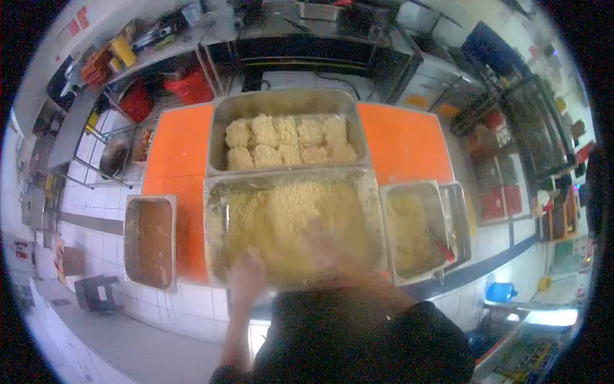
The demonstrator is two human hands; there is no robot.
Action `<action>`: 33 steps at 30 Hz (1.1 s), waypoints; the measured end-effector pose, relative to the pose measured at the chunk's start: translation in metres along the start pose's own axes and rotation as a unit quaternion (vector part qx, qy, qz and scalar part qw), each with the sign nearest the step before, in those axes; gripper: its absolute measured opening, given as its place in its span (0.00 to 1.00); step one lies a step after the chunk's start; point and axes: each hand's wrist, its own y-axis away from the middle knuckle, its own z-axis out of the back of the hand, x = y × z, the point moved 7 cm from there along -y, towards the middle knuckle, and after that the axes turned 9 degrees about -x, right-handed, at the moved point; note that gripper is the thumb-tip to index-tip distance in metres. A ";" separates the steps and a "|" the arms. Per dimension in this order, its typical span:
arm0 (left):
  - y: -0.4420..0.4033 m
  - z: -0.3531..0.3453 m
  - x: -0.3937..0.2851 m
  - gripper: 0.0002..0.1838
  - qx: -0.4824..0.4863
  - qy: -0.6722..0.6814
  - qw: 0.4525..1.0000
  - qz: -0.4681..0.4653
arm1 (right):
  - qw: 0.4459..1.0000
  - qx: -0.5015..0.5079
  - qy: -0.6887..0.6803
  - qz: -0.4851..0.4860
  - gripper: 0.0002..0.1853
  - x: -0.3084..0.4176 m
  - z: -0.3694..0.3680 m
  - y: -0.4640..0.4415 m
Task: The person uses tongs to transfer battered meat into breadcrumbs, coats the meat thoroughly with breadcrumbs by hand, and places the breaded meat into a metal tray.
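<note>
At the oblong metal pan [215,246] of grainy crumbs [291,201], left hand [247,275] and right hand [320,244] are too blurred to tell spread or grip.

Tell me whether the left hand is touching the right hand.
Apart. The head view shows it: though both are blurred, yellowish crumbs show in the gap between the left hand and the right hand.

My camera sits on my head and looks forward and down. The big pan [216,230] is close, in the middle of the frame — my left hand [248,276] and right hand [322,243] show just below its centre. The steel counter [268,25] at the top is far off. My view is round and wide — with black corners.
</note>
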 end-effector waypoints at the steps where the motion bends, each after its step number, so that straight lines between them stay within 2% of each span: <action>1: 0.003 -0.005 -0.006 0.21 0.009 -0.003 1.000 -0.008 | 0.994 -0.038 0.086 0.061 0.15 0.012 0.001 0.004; 2: 0.006 -0.005 -0.011 0.19 -0.055 -0.030 0.998 -0.017 | 0.989 -0.036 0.116 0.081 0.16 0.012 -0.002 0.008; 3: 0.014 -0.008 -0.018 0.16 -0.112 -0.055 0.992 -0.031 | 0.997 0.077 -0.003 0.008 0.15 0.008 0.004 0.005; 4: 0.021 -0.020 -0.023 0.16 -0.091 -0.049 0.993 -0.052 | 0.973 0.184 -0.123 -0.071 0.15 0.001 -0.001 0.019; 5: 0.025 -0.025 -0.028 0.17 -0.122 -0.055 0.987 -0.085 | 0.968 0.191 -0.127 -0.097 0.15 -0.010 -0.008 0.042; 6: 0.024 -0.030 -0.040 0.17 -0.134 -0.053 0.984 -0.106 | 0.994 0.056 -0.095 0.004 0.14 -0.009 0.004 0.055; 7: 0.024 -0.034 -0.051 0.18 -0.145 -0.050 0.980 -0.127 | 0.989 -0.081 -0.052 0.113 0.14 -0.011 0.022 0.073; 8: 0.023 -0.034 -0.058 0.20 -0.144 0.020 0.986 -0.086 | 0.991 -0.072 -0.053 0.101 0.14 -0.019 0.052 0.085; 9: 0.023 -0.034 -0.062 0.22 -0.142 0.087 0.985 -0.041 | 0.997 -0.018 -0.078 0.015 0.13 -0.032 0.100 0.088; 10: 0.019 -0.032 -0.074 0.22 -0.136 0.091 0.986 -0.043 | 0.992 0.034 -0.099 -0.067 0.13 -0.053 0.126 0.099; 11: 0.023 -0.018 -0.091 0.22 -0.206 0.047 0.972 -0.099 | 0.948 -0.083 -0.233 -0.202 0.12 -0.099 0.112 0.131; 12: 0.029 -0.007 -0.107 0.23 -0.274 0.002 0.949 -0.154 | 0.907 -0.132 -0.293 -0.271 0.11 -0.139 0.095 0.169; 13: 0.026 -0.010 -0.115 0.23 -0.271 0.004 0.951 -0.151 | 0.854 -0.191 -0.353 -0.330 0.10 -0.174 0.089 0.201; 14: 0.026 -0.009 -0.118 0.23 -0.298 -0.007 0.945 -0.138 | 0.914 -0.093 -0.142 -0.367 0.11 -0.196 0.114 0.215; 15: 0.028 -0.009 -0.119 0.24 -0.325 -0.020 0.937 -0.123 | 0.922 0.011 0.075 -0.380 0.13 -0.218 0.141 0.226; 16: 0.026 -0.016 -0.117 0.24 -0.323 -0.020 0.939 -0.119 | 0.877 0.110 0.290 -0.368 0.15 -0.240 0.158 0.239; 17: 0.025 -0.020 -0.112 0.24 -0.347 0.012 0.927 -0.144 | 0.877 0.113 0.291 -0.365 0.15 -0.257 0.161 0.251; 19: 0.026 -0.042 -0.091 0.25 -0.363 0.042 0.915 -0.168 | 0.849 0.029 0.424 -0.314 0.14 -0.276 0.172 0.272; 20: 0.020 -0.072 -0.061 0.23 -0.308 0.021 0.949 -0.070 | 0.851 0.035 0.421 -0.312 0.14 -0.288 0.163 0.283; 22: 0.026 -0.089 -0.043 0.22 -0.242 -0.006 0.970 0.033 | 0.883 -0.005 0.265 -0.388 0.14 -0.309 0.150 0.304; 23: 0.026 -0.072 -0.060 0.20 -0.284 -0.058 0.957 -0.028 | 0.887 -0.017 0.211 -0.411 0.14 -0.310 0.153 0.304; 24: 0.028 -0.057 -0.077 0.18 -0.325 -0.110 0.935 -0.087 | 0.877 0.053 0.255 -0.404 0.14 -0.310 0.153 0.303; 25: 0.026 -0.049 -0.083 0.18 -0.323 -0.114 0.936 -0.085 | 0.861 0.122 0.296 -0.396 0.14 -0.307 0.159 0.300; 26: 0.021 -0.046 -0.086 0.17 -0.286 -0.088 0.953 -0.053 | 0.862 0.122 0.294 -0.394 0.14 -0.307 0.169 0.302; 28: 0.013 -0.035 -0.099 0.16 -0.248 -0.064 0.966 -0.021 | 0.875 0.194 0.263 -0.356 0.16 -0.297 0.185 0.308; 29: 0.009 -0.031 -0.099 0.16 -0.213 0.002 0.975 0.065 | 0.879 0.218 0.250 -0.343 0.16 -0.287 0.198 0.308; 30: 0.010 -0.033 -0.093 0.16 -0.175 0.069 0.971 0.150 | 0.883 0.189 0.221 -0.368 0.18 -0.269 0.228 0.303; 31: 0.013 -0.046 -0.083 0.16 -0.173 0.065 0.971 0.150 | 0.885 0.163 0.191 -0.393 0.19 -0.255 0.248 0.303; 32: 0.016 -0.064 -0.066 0.15 -0.226 0.170 0.951 0.122 | 0.885 0.164 0.189 -0.393 0.19 -0.246 0.255 0.302; 33: 0.017 -0.067 -0.058 0.15 -0.250 0.222 0.936 0.110 | 0.868 0.137 0.162 -0.449 0.19 -0.243 0.263 0.307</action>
